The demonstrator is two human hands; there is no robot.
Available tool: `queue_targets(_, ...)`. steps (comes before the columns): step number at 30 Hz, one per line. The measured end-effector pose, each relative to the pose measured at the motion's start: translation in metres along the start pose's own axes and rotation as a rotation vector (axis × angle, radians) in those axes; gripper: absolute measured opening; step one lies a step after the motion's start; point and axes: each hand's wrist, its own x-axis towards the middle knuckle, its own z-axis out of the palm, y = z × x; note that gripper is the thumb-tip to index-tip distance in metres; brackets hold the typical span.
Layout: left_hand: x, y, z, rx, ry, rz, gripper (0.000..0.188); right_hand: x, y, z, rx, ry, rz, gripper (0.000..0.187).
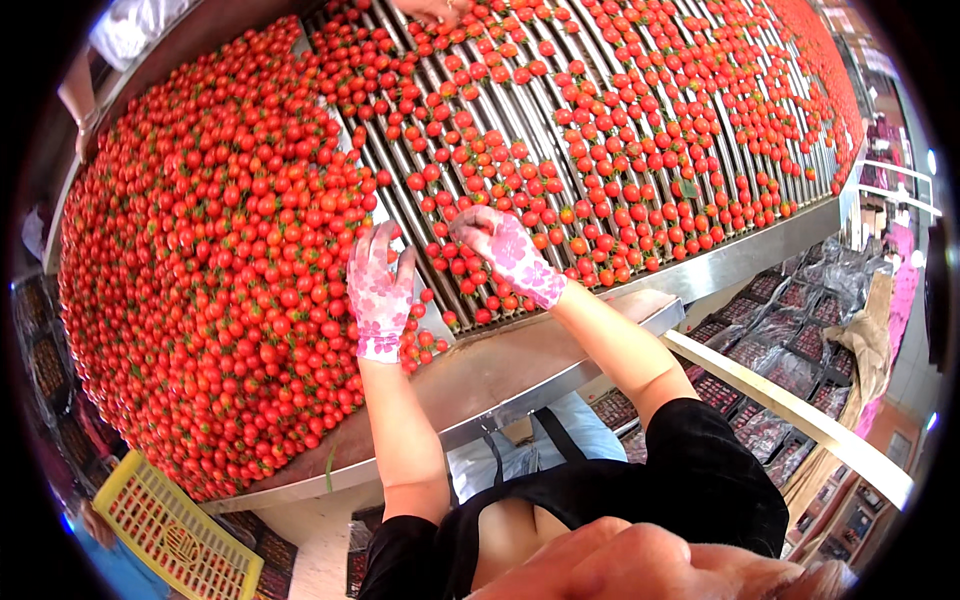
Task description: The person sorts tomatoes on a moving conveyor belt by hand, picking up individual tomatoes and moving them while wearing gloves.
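A great heap of small red tomatoes covers the sorting table on the left. My left hand, in a white glove with pink flowers and darkened fingertips, rests at the heap's right edge, thumb apart from the other fingers. Metal rollers slope away to the right, with many tomatoes lying in rows between them. Over the near left end of the rollers is my right hand, gloved alike, its fingers bent down and drawn together among the tomatoes. Whatever lies under those fingertips is hidden.
A metal rim runs along the near side. A yellow plastic crate stands at lower left, another person's hand beside it. Another person's hand reaches in at the top. Stacked, plastic-covered crates and a pale bar are at right.
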Motion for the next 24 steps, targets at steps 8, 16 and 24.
queue_targets(8, -0.015, -0.026, 0.065, 0.067, -0.279, -0.008, 0.06, 0.011, -0.012, -0.011, -0.909, -0.243, -0.752, 0.014)
queue_targets(16, 0.069, 0.026, 0.13, 0.088, -0.219, 0.367, 0.064, -0.001, -0.008, -0.006, -0.961, -0.066, -0.701, 0.038)
queue_targets(24, 0.182, 0.184, 0.243, 0.161, -0.289, 0.91, 0.057, 0.004, 0.002, -0.037, -0.751, 0.449, -0.921, 0.04)
